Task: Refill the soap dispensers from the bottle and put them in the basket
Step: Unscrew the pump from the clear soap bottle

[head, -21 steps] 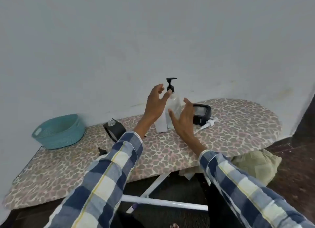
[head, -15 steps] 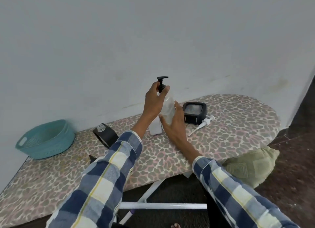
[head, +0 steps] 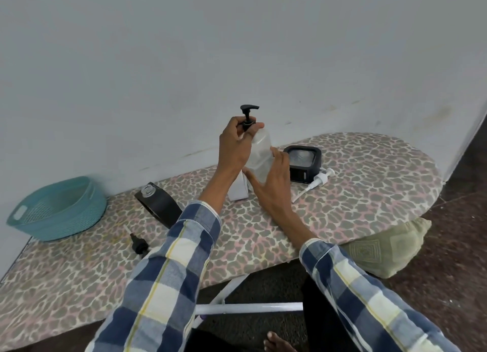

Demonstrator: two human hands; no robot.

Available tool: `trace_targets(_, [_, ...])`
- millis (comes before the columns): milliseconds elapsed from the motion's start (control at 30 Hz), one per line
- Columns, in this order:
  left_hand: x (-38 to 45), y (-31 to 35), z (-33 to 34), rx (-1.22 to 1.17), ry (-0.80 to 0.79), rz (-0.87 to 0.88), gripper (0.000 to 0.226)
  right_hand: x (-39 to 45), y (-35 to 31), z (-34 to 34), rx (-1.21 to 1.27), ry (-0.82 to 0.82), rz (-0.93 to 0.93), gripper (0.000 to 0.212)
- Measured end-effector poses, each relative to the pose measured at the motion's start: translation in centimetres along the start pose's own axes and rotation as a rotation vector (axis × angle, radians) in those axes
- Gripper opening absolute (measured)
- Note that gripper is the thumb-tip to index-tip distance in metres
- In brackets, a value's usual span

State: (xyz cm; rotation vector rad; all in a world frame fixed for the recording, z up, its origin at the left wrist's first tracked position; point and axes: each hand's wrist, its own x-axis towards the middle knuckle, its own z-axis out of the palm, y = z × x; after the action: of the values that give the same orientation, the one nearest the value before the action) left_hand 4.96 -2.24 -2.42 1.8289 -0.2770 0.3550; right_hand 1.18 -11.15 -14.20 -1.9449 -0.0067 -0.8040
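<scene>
Change: both hands are now gripping the dispenser; a moment ago they were only reaching in around it, fingers spread.
Left hand: the left hand [head: 235, 146] is pinching the black pump collar [head: 248, 125] at the dispenser's neck, fingers and thumb curling round it.
Right hand: the right hand [head: 272, 183] is wrapping round the lower body of the dispenser, thumb on the near side and fingers on the far side.
Dispenser: the clear dispenser [head: 259, 156] is standing upright near the middle of the bench [head: 355, 193], long axis vertical, leaning slightly; its black pump head [head: 249, 108] is pointing right, along the wall. Whether any liquid is inside I cannot tell.
White piece: a white object [head: 238, 191] is sitting just behind the left wrist, touching or nearly touching the dispenser's base; what it is I cannot tell.
Black box: a black square container [head: 303, 164] is sitting just right of the dispenser, its top showing a grey panel; contents not visible.
White pump: a white pump [head: 315, 183] is lying flat beside the box, tube pointing toward the near edge.
Black bottle: a black bottle [head: 158, 206] is lying on its side left of the arms, its clear mouth pointing toward the wall.
Black pump: a small black pump [head: 138, 243] is lying near the front edge.
Basket: the teal basket [head: 56, 209] is sitting at the left end, holding nothing visible.
</scene>
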Motion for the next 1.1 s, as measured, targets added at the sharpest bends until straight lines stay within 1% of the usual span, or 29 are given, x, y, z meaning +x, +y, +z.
trace_targets(100, [-0.2, 0.2, 1.0, -0.018, 0.132, -0.048, 0.040, 0.0, 0.0, -0.2, -0.005, 0.032, -0.012, 0.081])
trace_targets(233, [-1.0, 0.0, 2.2, -0.075, 0.192, -0.053, 0.049, -0.2, 0.0, -0.4, 0.004, 0.032, 0.000, 0.082])
trace_targets(333, [-1.4, -0.5, 2.2, -0.139, 0.133, -0.041, 0.060, -0.2, 0.0, -0.4, 0.022, 0.013, 0.008, 0.082])
trace_targets(400, [-1.5, -0.8, 2.0, -0.033, 0.073, 0.023, 0.068, -0.2, -0.2, -0.7, 0.073, -0.009, 0.028, 0.076])
trace_targets(433, [-1.6, -0.9, 1.8, 0.039, 0.045, 0.050, 0.069, -0.3, -0.3, -0.9, 0.118, -0.010, 0.033, 0.070])
trace_targets(533, [-1.4, -1.1, 1.1, 0.188, 0.009, 0.061, 0.059, -0.2, -1.9, -2.0, 0.279, 0.075, 0.081, 0.051])
trace_targets(600, [-1.3, -1.4, 0.7, 0.183, -0.010, 0.040, 0.054, 1.0, -3.7, -3.4, 0.356, 0.155, 0.101, 0.040])
trace_targets(667, [-1.6, -1.3, 0.7, 0.178, -0.015, 0.038, 0.049, 3.2, -5.9, -4.9, 0.383, 0.167, 0.074, 0.026])
trace_targets(700, [-1.8, -1.2, 0.8, 0.180, -0.015, 0.049, 0.045, 4.5, -6.9, -5.6, 0.374, 0.115, 0.052, 0.025])
trace_targets(767, [-2.1, -1.0, 1.0, 0.197, -0.003, 0.081, 0.040, 6.8, -8.4, -6.4, 0.252, -0.032, -0.012, 0.032])
trace_targets(833, [-2.3, -0.9, 1.1, 0.219, 0.010, 0.082, 0.036, 8.0, -9.0, -6.3, 0.132, -0.113, -0.046, 0.037])
trace_targets(967, [-2.3, -1.3, 1.0, 0.199, 0.029, 0.079, 0.032, 8.1, -8.7, -5.4, 0.171, -0.059, 0.003, 0.032])
trace_targets(1100, [-2.3, -1.4, 0.9, 0.193, 0.052, 0.089, 0.038, 7.5, -8.0, -5.2, 0.239, -0.101, 0.009, 0.029])
